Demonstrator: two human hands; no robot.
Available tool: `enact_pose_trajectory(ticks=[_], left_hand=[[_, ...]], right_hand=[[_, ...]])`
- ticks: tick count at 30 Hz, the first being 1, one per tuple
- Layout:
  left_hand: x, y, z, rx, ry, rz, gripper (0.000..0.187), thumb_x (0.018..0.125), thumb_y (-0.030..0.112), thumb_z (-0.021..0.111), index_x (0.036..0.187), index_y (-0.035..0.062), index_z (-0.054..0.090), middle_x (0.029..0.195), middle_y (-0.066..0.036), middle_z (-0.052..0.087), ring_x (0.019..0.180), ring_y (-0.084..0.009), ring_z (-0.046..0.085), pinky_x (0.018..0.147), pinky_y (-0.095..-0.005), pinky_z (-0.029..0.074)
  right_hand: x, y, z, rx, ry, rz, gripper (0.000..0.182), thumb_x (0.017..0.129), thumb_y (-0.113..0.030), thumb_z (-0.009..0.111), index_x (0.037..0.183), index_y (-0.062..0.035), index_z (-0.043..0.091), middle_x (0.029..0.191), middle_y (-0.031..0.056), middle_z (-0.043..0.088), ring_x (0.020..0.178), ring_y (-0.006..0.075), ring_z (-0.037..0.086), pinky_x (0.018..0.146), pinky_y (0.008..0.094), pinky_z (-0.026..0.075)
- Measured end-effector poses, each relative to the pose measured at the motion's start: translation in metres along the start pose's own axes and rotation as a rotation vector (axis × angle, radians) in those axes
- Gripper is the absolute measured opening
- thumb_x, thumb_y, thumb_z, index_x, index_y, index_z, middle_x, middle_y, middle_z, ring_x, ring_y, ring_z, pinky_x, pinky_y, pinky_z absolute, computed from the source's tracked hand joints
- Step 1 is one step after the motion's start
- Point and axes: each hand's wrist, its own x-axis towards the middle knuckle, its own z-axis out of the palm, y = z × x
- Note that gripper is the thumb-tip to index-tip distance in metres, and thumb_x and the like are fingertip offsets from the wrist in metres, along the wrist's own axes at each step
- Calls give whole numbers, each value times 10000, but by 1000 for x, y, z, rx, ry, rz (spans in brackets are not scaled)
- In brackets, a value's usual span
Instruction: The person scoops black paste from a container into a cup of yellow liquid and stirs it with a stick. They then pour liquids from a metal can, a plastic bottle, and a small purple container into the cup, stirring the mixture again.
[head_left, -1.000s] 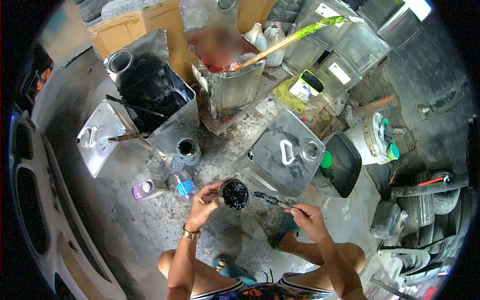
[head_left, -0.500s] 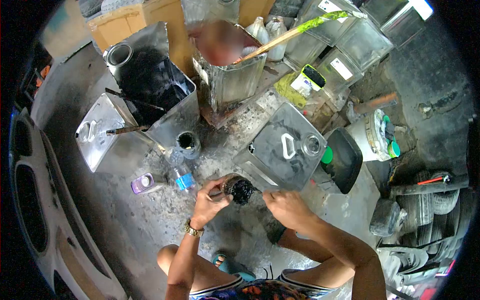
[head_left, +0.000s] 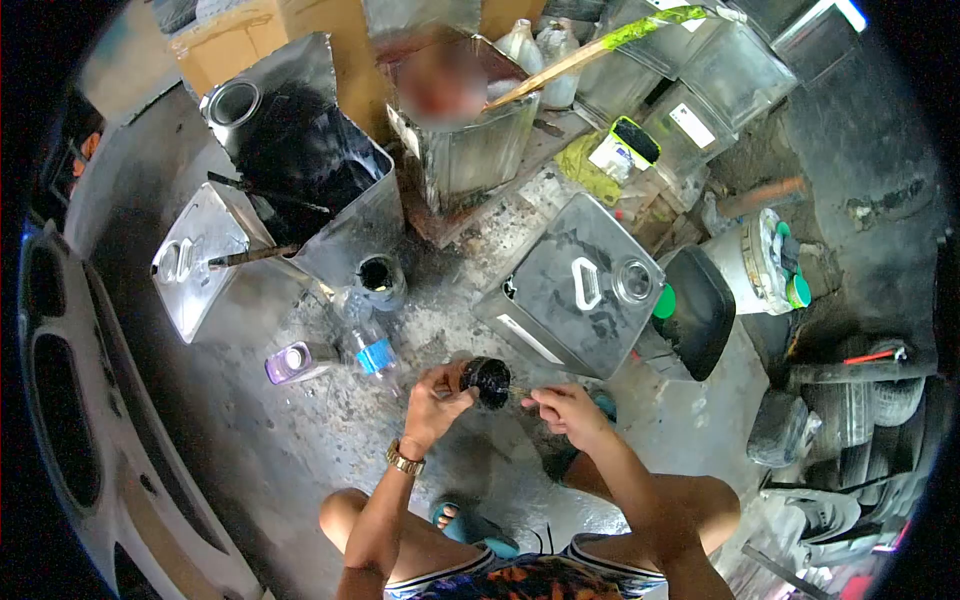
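Note:
A small round container (head_left: pixel 487 384), coated and filled with glossy black material, is held in my left hand (head_left: pixel 437 402), whose fingers wrap its left side. My right hand (head_left: pixel 568 412) pinches a thin stick (head_left: pixel 518 391) that reaches the container's right edge; its tip is hidden in the black material. Just beyond my left hand, a clear plastic bottle with a blue label (head_left: pixel 375 354) lies on the floor. Behind it stands a cut bottle with a black-lined opening (head_left: pixel 379 278). A closed metal can (head_left: pixel 575 285) stands ahead of my hands.
At the back left is an open tin with black contents (head_left: pixel 350 225), beside a reddish tin (head_left: pixel 465 160) with a stick (head_left: pixel 550 73). A purple bottle (head_left: pixel 295 362) lies left. A black tray (head_left: pixel 697 315) and white bucket (head_left: pixel 745 262) are right, tyres (head_left: pixel 838 412) farther right.
My right hand has moved slightly, with its fingers now more visible around the stick. The container's dark opening faces the camera more. The whole view has shifted a little.

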Motion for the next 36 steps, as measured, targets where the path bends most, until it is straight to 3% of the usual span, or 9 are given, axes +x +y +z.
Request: enact_pose_trajectory(ticks=[2,3,5,8,10,17,27,31,36], left_hand=[[2,-8,-2,-27,-40,-4,366,766,156,776,1078,10,653,789,-36,603,722,-97,560,664,-248,471],[3,-8,-2,-102,-69,-34,355,778,150,769,1078,3,648,780,-16,600,737,-80,545,668,-235,464],[3,-8,-1,-175,-98,-62,344,791,143,762,1078,-4,642,771,4,596,751,-63,529,673,-223,456],[1,-1,-8,-180,-88,-203,348,807,133,753,1103,-6,635,831,4,624,758,-67,548,679,-227,465],[0,1,-7,-444,-134,-227,391,811,135,753,1146,-14,620,865,-17,642,774,-74,567,688,-239,479],[-5,4,-13,-400,-175,-292,444,824,135,739,1214,-16,590,911,-13,641,808,-83,579,689,-241,488],[-7,11,-14,-393,-155,-176,461,808,155,752,1212,-3,596,926,-3,627,844,-94,583,790,-251,484],[-11,6,-21,-286,-119,-153,476,804,164,757,1225,9,596,914,-7,628,832,-98,585,781,-251,486],[-9,9,-23,-258,-126,-184,476,812,162,751,1237,22,591,890,-12,624,815,-100,587,754,-241,490]], right_hand=[[-9,7,24,-1059,402,-764,189,926,-171,579,951,5,642,550,28,478,485,149,488,445,270,365],[-17,12,31,-1438,454,-923,137,912,-125,564,961,-21,637,652,122,590,589,271,603,533,336,475],[-28,11,41,-1782,385,-966,125,880,-110,580,950,-16,623,738,139,638,673,298,639,594,358,520],[-50,-22,54,-1811,387,-879,257,827,-56,547,1076,10,545,886,160,650,776,329,669,632,430,552],[-43,-11,59,-1913,342,-894,235,818,-61,551,1043,7,548,866,155,646,773,319,669,637,422,553],[-63,-27,69,-2010,323,-885,333,786,-73,572,1107,14,553,844,123,646,813,281,663,656,366,550],[-59,-22,81,-2148,296,-741,193,774,-68,573,952,5,569,843,145,648,797,279,671,661,365,558],[-77,-35,87,-2043,377,-882,164,765,-46,580,919,9,577,798,155,658,742,274,675,657,357,562],[-62,-23,82,-2122,343,-889,361,778,-49,573,1128,37,553,913,134,632,840,282,651,704,381,552]])
